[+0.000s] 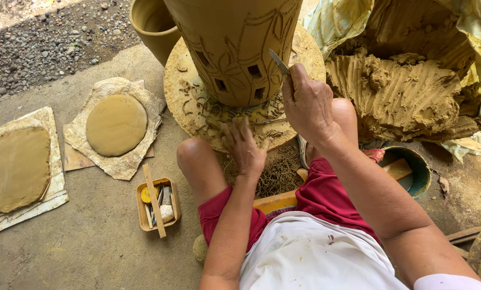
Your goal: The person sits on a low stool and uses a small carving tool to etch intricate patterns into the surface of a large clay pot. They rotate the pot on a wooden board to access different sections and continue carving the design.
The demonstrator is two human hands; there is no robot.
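Round flat disc of tan clay (116,124) on a ragged cloth mat (144,115), left of centre. Beside it, at the left edge, larger rough slab of the same clay (14,169) on a pale board (52,193). Below the disc, small yellow-brown tray of tools (144,215) with a wooden stick (154,200) laid across. Top right, big ridged heap of raw clay (401,91) in pale plastic sheeting (337,21). Grey gravel (47,43) top left.
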